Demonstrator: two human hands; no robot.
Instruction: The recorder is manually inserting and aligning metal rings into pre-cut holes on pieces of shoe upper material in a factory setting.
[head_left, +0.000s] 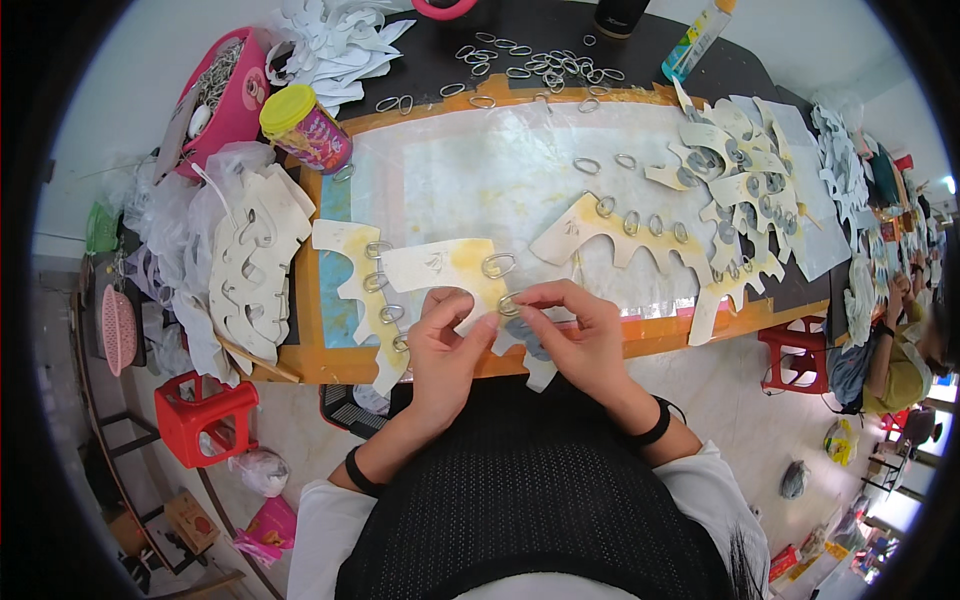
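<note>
Near the table's front edge, my left hand (447, 350) is closed on a cream cut-out piece (435, 265), its thumb and fingers gripping the lower part. My right hand (583, 335) pinches an oval metal ring (509, 303) at a tab of that piece. Higher on the same piece sits another metal ring (497, 265). Grey patches show on its lower end, partly hidden by my fingers. To the left lies a similar scalloped piece (348, 238) with several rings along one side. Another ringed piece (580, 225) lies to the right.
Loose metal rings (550, 68) are scattered along the back. A heap of finished-looking cut-outs (745, 165) covers the right side. At the left are stacked cream pieces (258, 255), a yellow-lidded tub (310, 130) and a pink basket (240, 110). Red stools (205, 415) stand below; another person (905, 350) sits far right.
</note>
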